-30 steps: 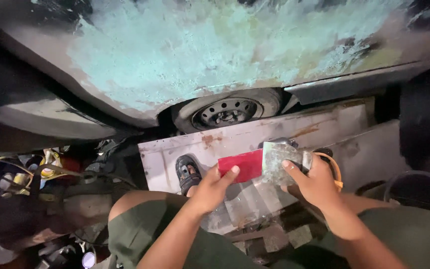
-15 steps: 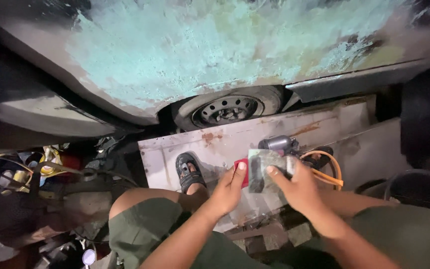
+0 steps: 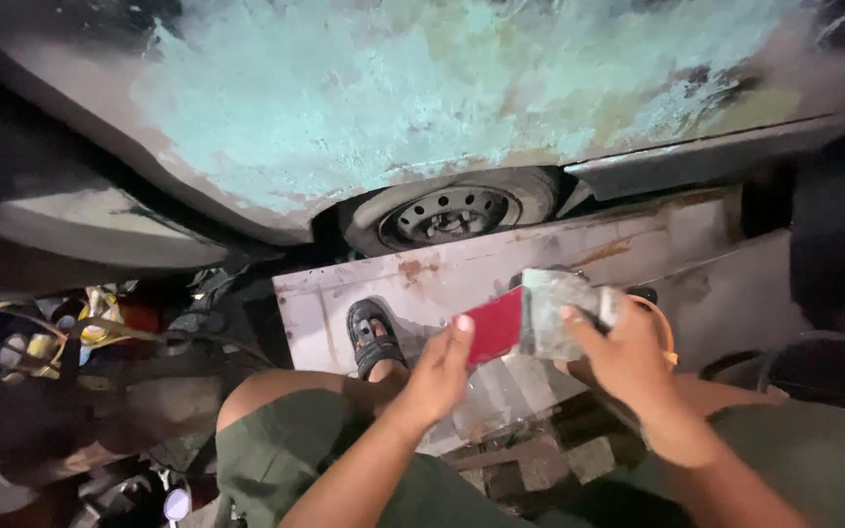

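My left hand (image 3: 439, 373) grips the lower edge of a red flat pad (image 3: 494, 326) with thumb and fingers. My right hand (image 3: 623, 352) holds a grey worn sheet, like sandpaper (image 3: 556, 310), against the pad's right end, with its thumb on top. Both are held above my knees, over a pale metal panel (image 3: 442, 279) lying on the ground. My sandalled foot (image 3: 374, 335) rests on that panel, left of the hands.
A car body (image 3: 422, 108) with sanded turquoise paint fills the top, with a bare steel wheel (image 3: 447, 213) under it. An orange cable (image 3: 665, 328) loops behind my right hand. Cans and clutter (image 3: 61, 337) lie at the left; stone blocks (image 3: 550, 464) sit between my legs.
The red pad and grey sheet were pulled close together half a second ago, hiding most of the red. Now they have shifted up and right, and the red pad shows again.
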